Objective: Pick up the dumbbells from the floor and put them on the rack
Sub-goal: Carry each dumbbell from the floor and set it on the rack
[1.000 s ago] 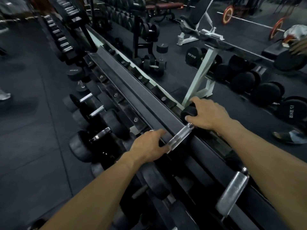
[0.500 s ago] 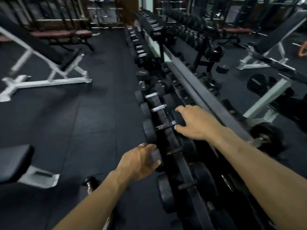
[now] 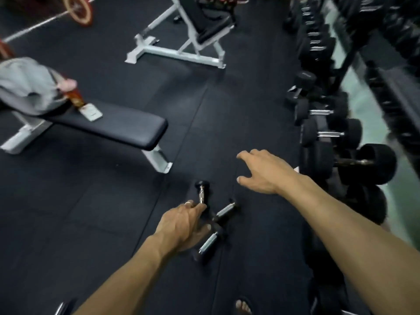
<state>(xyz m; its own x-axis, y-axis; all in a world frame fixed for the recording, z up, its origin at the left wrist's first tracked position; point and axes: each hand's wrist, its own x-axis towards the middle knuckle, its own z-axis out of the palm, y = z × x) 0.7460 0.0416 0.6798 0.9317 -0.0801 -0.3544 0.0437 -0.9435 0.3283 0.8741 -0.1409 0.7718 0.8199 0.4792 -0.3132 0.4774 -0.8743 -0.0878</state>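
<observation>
You have turned from the rack at 3 o'clock to three small dumbbells on the floor at 6 o'clock. Your left hand reaches over them, grip apart, nothing lifted; your right hand hovers spread, so another pickup begins.

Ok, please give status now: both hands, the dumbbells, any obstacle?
Left hand open, reaching over three small dumbbells on floor. Right hand open, holds nothing. Rack to the right; nothing in the way.
</observation>
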